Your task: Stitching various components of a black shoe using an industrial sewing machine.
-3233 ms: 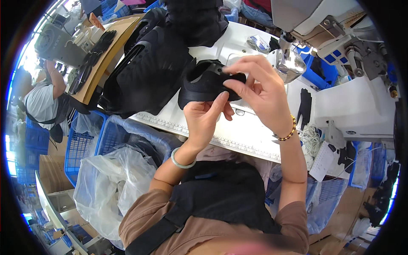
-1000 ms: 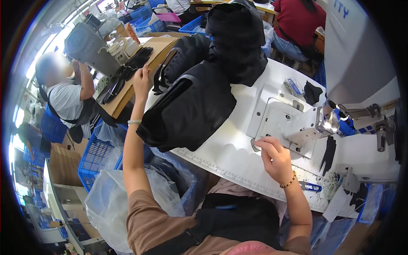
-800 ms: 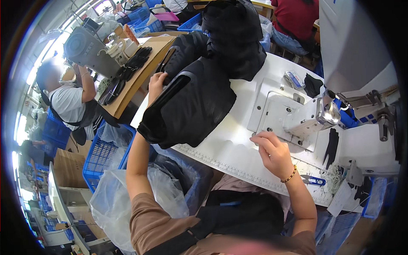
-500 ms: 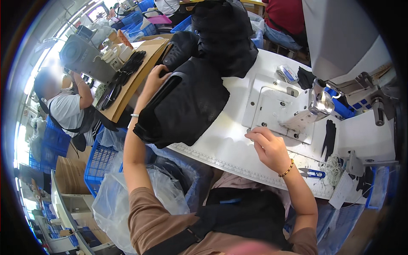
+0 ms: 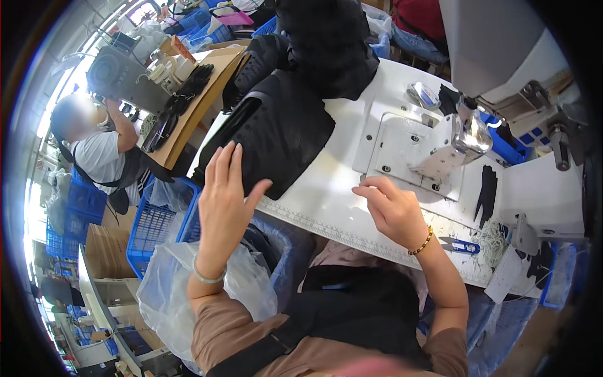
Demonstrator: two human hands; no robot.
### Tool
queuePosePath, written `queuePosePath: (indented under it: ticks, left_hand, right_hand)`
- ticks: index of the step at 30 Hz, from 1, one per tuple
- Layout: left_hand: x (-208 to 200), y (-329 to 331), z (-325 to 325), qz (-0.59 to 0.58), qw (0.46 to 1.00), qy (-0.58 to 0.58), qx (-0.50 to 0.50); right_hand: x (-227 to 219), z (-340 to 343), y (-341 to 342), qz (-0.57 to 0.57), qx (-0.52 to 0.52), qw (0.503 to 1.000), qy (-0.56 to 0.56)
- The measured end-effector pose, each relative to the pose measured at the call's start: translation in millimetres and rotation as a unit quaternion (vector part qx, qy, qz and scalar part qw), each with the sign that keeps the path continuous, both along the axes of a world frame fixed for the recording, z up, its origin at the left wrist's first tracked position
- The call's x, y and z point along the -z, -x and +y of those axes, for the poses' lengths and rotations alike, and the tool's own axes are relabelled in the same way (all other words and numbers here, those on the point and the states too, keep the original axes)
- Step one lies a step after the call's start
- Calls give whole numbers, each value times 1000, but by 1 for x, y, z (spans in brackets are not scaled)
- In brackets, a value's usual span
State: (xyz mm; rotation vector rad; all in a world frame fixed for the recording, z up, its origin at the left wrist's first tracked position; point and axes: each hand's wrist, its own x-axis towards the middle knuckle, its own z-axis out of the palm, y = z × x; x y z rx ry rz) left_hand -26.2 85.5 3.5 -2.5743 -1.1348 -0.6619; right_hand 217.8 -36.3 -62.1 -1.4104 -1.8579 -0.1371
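Note:
A stack of black fabric pieces (image 5: 282, 125), some with a perforated pattern, lies on the left part of the white table. My left hand (image 5: 225, 188) is at its near left edge, open, fingers stretched and thumb spread, and holds nothing. My right hand (image 5: 392, 210) hovers over the table's front, fingers loosely bent and slightly apart, with nothing visible in them. Just beyond it is the sewing machine's white base plate (image 5: 396, 147) with the raised post (image 5: 440, 151). Further black pieces (image 5: 260, 60) and a tall black heap (image 5: 326, 44) lie behind the stack.
Blue-handled thread snips (image 5: 461, 245), tangled white thread (image 5: 493, 242) and a black strip (image 5: 486, 195) lie at the right. The machine head (image 5: 502, 56) overhangs the table. A blue crate (image 5: 151, 232) and clear plastic bag (image 5: 182, 289) stand at left; a person (image 5: 94, 151) sits beyond.
My left hand has left the far upper edge of the black stack and come back toward me, opening out. My right hand has barely moved. The view has shifted slightly.

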Motion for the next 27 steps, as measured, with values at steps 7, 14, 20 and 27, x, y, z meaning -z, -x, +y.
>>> queuePosePath:
  ticks: [7, 14, 20, 27]
  left_hand:
    - [14, -6, 17, -95, 994, 23, -53]
    - [12, -18, 20, -168, 985, 23, -30]
    - [12, -22, 18, -156, 987, -31, -40]
    - [-15, 6, 41, -201, 965, 165, -43]
  right_hand:
    - [-7, -9, -18, -57, -24, 998, -13]
    - [4, -17, -28, -16, -13, 999, -36]
    - [5, -24, -29, -8, -18, 999, -48]
    - [5, -26, -31, 0, -15, 999, -45]
